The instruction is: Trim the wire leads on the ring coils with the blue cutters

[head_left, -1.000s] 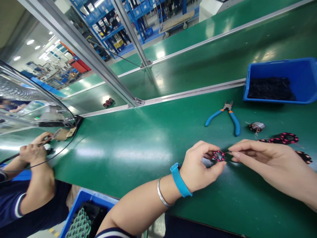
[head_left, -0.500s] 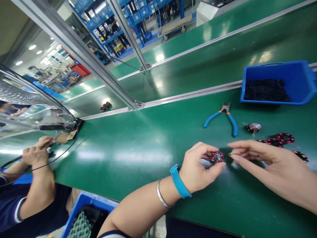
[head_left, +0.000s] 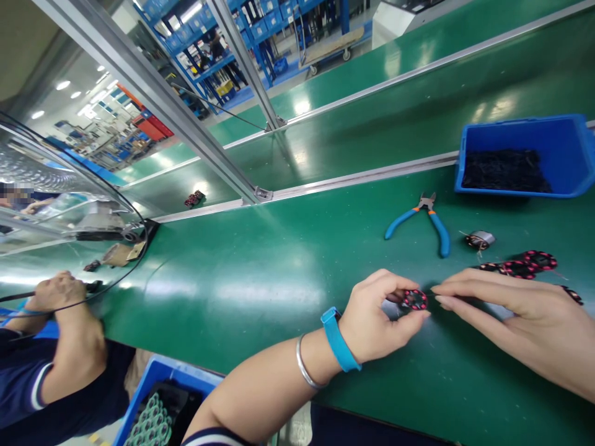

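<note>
My left hand (head_left: 381, 316) is closed round a small motor stator (head_left: 415, 300), a black ring with pinkish-red spots, its round face turned to the right. Just right of it, the thumb and forefinger of my right hand (head_left: 506, 310) pinch a thin, dark wire-like piece (head_left: 432, 296) near the ring's edge; its exact kind is too small to tell. Beyond my hands lie blue-handled cutting pliers (head_left: 425, 217), jaws pointing away. A silvery wound stator (head_left: 480, 240) and several black-and-pink stators (head_left: 520, 267) rest behind my right hand, which partly hides them.
A blue bin (head_left: 525, 130) with a heap of thin black pieces stands at the back right of the green table (head_left: 260, 266). A metal rail and post (head_left: 218, 161) run behind. At left are a co-worker's hands (head_left: 62, 294) and a blue crate (head_left: 158, 365) below the edge.
My right fingertips have closed together on the thin piece and sit nearer the stator. At left, the co-worker's hands have drawn back from the small dark part there.
</note>
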Motion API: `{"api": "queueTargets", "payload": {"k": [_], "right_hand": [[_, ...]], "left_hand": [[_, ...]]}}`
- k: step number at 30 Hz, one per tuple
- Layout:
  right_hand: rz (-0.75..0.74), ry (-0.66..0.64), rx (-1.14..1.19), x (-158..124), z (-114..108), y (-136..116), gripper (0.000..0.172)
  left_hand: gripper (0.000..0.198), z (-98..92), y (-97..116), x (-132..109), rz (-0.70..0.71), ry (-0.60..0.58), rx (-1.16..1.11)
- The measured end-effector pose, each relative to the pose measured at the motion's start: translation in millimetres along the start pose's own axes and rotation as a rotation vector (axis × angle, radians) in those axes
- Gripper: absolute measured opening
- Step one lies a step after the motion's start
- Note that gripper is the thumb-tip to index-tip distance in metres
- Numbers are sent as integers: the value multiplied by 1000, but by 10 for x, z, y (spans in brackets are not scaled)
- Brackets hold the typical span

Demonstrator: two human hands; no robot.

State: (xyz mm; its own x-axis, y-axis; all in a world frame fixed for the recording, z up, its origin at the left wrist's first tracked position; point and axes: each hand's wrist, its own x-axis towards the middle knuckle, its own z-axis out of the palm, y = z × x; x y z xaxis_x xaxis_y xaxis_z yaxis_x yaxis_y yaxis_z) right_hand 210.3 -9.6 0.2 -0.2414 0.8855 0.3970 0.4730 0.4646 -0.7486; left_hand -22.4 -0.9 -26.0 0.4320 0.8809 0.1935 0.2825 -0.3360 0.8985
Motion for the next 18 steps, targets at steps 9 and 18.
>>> {"api": "queueTargets", "payload": {"k": [9, 18], "right_hand": [[-85, 23, -16, 12, 118, 5, 26], [-78, -65, 38, -40, 139, 5, 24]], "left_hand": [[28, -9, 21, -3, 28, -55, 25], [28, 23, 24, -48, 56, -25, 48]]}}
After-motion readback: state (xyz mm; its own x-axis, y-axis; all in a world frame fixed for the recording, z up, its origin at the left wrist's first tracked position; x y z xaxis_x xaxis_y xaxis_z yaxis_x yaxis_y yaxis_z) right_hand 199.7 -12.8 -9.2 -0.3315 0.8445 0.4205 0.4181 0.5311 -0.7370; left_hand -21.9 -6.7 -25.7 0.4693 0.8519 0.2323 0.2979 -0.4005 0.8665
